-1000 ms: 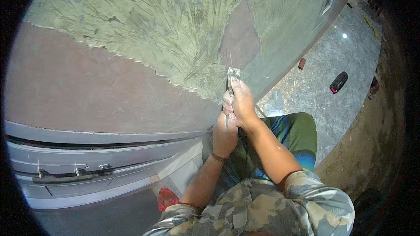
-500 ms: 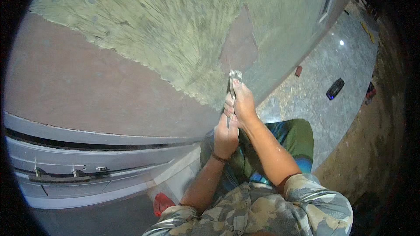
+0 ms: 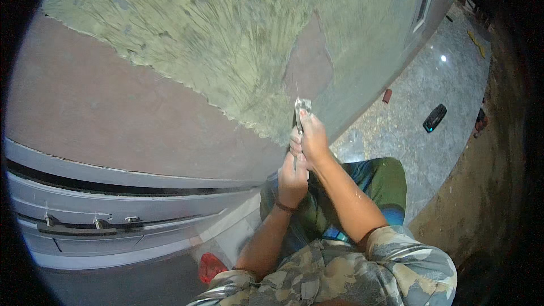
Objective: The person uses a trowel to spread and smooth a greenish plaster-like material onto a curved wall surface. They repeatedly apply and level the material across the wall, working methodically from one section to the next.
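Both my hands grip one scraper, whose narrow, pale-dusted metal head points away from me at the wall. My right hand is wrapped round it nearest the head, thumb along the top. Lower on the handle, my left hand is closed just below the right. Beyond the scraper's tip lies a pointed mauve patch, ringed by a rough yellow-green surface full of scrape marks. A ragged edge divides that surface from a broad mauve coat on the left. Whether the blade touches the wall I cannot tell.
A grey window or door frame with metal latches runs along the lower left. Near it is a red bag-like item. On the dusty grey floor at right lie a black device with a blue light and a reddish block.
Both hands and the scraper have drawn back slightly toward me, away from the mauve patch. My grip is the same.
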The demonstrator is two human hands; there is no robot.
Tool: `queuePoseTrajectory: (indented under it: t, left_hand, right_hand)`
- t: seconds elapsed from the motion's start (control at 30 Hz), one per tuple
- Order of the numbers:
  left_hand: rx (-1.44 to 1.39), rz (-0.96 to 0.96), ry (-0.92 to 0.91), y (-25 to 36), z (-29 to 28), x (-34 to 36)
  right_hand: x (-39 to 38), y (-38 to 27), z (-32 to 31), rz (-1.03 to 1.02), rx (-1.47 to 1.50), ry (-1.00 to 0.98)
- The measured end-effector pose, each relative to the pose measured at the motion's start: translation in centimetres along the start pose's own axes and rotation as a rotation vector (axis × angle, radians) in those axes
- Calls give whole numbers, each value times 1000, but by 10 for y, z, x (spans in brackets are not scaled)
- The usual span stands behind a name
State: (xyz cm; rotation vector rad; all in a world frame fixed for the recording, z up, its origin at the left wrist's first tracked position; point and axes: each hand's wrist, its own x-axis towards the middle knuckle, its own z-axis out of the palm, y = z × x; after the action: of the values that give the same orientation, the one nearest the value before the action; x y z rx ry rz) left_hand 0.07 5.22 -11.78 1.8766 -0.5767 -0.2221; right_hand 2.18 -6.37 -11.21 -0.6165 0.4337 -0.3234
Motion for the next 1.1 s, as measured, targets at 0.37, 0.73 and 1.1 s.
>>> queuePoseTrajectory:
  t: [0.37, 0.73, 1.1]
  left_hand:
    - [-7, -131, -103, 9, -2, 21]
    - [1, -209, -66, -5, 4, -7]
    - [69, 101, -28, -11, 17, 12]
  right_hand:
    - [8, -20, 14, -143, -123, 69]
    - [-15, 2, 5, 60, -175, 93]
    - [1, -25, 4, -94, -160, 61]
